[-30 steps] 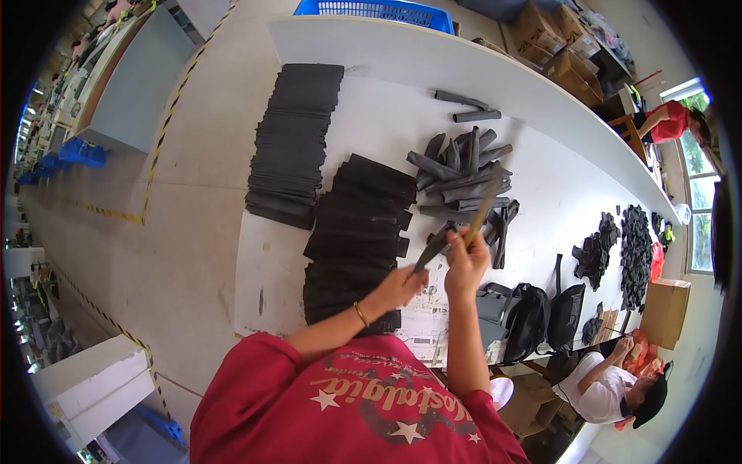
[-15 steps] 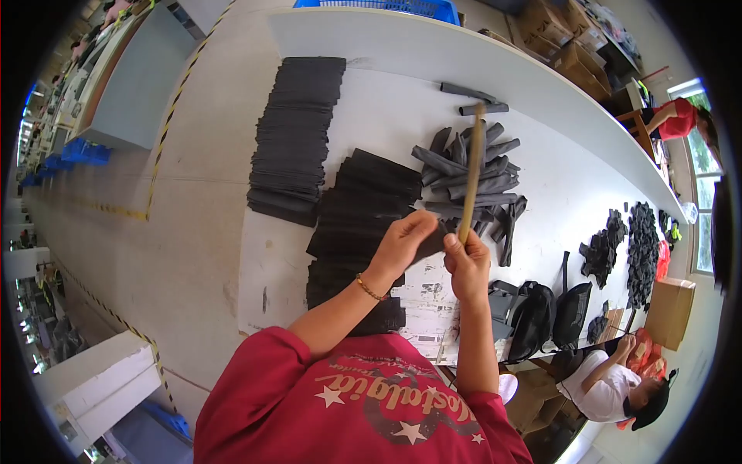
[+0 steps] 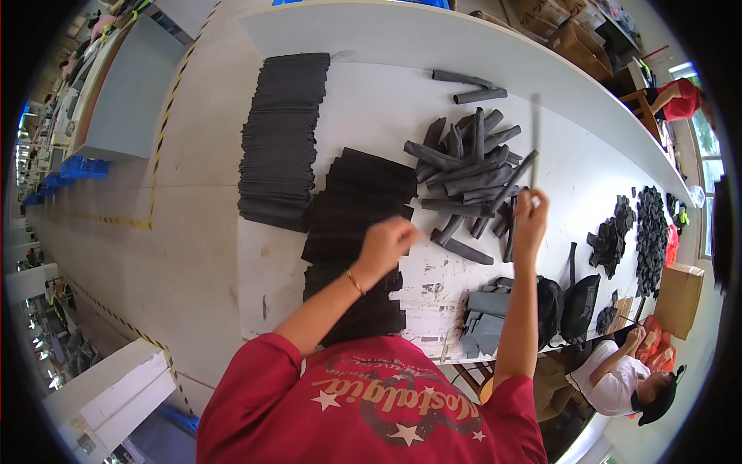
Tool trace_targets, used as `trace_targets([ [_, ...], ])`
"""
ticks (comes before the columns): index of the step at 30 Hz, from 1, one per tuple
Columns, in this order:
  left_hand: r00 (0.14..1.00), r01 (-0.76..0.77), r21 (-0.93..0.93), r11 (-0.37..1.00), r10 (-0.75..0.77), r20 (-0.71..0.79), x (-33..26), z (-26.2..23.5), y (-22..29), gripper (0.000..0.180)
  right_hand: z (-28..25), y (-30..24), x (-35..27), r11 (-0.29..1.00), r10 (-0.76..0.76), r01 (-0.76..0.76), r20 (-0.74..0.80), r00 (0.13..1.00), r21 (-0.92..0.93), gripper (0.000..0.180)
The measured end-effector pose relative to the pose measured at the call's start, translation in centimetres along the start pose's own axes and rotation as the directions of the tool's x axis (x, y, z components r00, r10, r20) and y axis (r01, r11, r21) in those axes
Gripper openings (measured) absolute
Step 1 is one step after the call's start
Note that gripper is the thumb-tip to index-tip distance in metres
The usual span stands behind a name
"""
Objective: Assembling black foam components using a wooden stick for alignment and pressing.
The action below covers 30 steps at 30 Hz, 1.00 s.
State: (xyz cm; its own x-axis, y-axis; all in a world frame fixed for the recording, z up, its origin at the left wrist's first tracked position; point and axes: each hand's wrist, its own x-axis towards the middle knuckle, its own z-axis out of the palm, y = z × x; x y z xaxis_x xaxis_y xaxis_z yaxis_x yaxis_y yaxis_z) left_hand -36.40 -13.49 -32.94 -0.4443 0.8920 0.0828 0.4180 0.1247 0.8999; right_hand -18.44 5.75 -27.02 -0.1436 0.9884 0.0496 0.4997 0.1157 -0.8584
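My right hand (image 3: 530, 213) is closed around the lower end of a thin wooden stick (image 3: 535, 127), which points away from me and is blurred by motion. It is at the right edge of a loose heap of dark grey fabric tubes (image 3: 468, 182). Over the right side of a stack of black fabric pieces (image 3: 359, 197) hovers my left hand (image 3: 385, 249); its fingertips are smeared, and nothing can be made out in them. Farther left lies a long, neat row of dark grey fabric strips (image 3: 282, 139).
A raised white board (image 3: 433, 31) borders the far side of the table. Grey fabric pieces (image 3: 487, 313) and black bags (image 3: 580, 309) lie at the near right, with black piles (image 3: 648, 240) beyond. A co-worker in white (image 3: 610, 383) sits at lower right.
My hands have moved apart: the right has gone right with the stick, the left slightly left and down. The dark fabric piece between them is gone from them, and tubes lie newly placed on the heap.
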Motion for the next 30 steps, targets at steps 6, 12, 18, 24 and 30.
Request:
trace_targets([
  [6,0.963,-0.264,0.382,0.886,0.266,0.049,8.2,0.3,-6.3,0.014,0.0,6.5,-7.7,0.995,0.064,-0.035,0.312,0.948,-0.096,0.018],
  [12,0.960,-0.250,0.364,0.897,0.181,0.213,9.4,-0.1,-7.3,0.007,-3.3,7.4,-8.2,0.956,-0.018,0.150,0.460,0.888,-0.251,0.017],
  [18,0.970,-0.205,0.191,0.960,0.172,0.174,8.9,-2.2,-5.4,0.008,-4.2,5.1,-7.1,0.913,-0.157,0.327,0.529,0.834,-0.245,0.014],
  [24,0.967,-0.224,0.176,0.959,0.196,0.161,8.1,-3.3,-4.1,0.008,-4.7,3.7,-6.5,0.874,-0.204,0.402,0.545,0.813,-0.273,0.013],
  [30,0.961,-0.252,0.164,0.954,0.226,0.158,7.5,-3.6,-2.9,0.008,-5.5,2.6,-6.6,0.850,-0.226,0.438,0.548,0.805,-0.292,0.013],
])
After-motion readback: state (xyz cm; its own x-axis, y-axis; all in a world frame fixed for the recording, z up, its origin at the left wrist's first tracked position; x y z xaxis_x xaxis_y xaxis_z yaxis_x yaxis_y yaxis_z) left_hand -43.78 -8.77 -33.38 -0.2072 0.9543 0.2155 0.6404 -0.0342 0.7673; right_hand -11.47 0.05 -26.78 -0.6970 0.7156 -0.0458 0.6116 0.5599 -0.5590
